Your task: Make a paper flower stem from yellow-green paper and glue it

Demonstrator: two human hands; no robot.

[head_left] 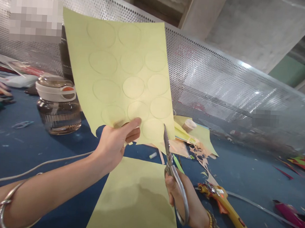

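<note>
My left hand [118, 141] pinches the lower edge of a pale yellow paper sheet [142, 70], holding it raised and slightly curled. Several circles are drawn on the sheet in pencil. In my right hand [180, 189] is a pair of metal scissors [169, 156], blades pointing up at the sheet's lower right part, beside a drawn circle. Whether the blades touch the paper I cannot tell. Below both hands a second yellow sheet [134, 195] lies flat on the blue table.
A lidded glass jar [59, 108] of liquid stands at left, near a white cable [53, 161]. At right lie a yellow glue gun [229, 208], a magenta glue gun [292, 219] and paper scraps [202, 151]. A perforated metal panel [221, 87] rises behind the table [242, 167].
</note>
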